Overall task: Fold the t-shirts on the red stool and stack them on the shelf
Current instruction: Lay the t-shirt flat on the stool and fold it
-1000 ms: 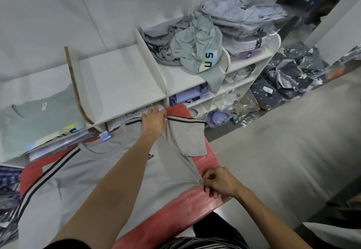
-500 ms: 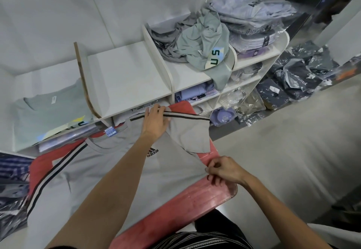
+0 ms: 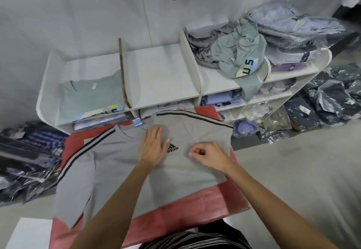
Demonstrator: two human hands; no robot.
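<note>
The middle shelf bay [image 3: 162, 76] at frame centre is left bare; the left bay is taken by a folded shirt [image 3: 88, 96]; the right bay is blocked by crumpled shirts [image 3: 230, 53].

The t-shirt [image 3: 121, 170] at centre frame is plain grey, with black stripes along its shoulders, a black logo on the chest and a blue neck label; the stool [image 3: 195, 205] beneath it is red; the shelf [image 3: 162, 76] above is white; at left centre a folded shirt [image 3: 88, 98] is grey-green with yellow and pale blue print
</note>
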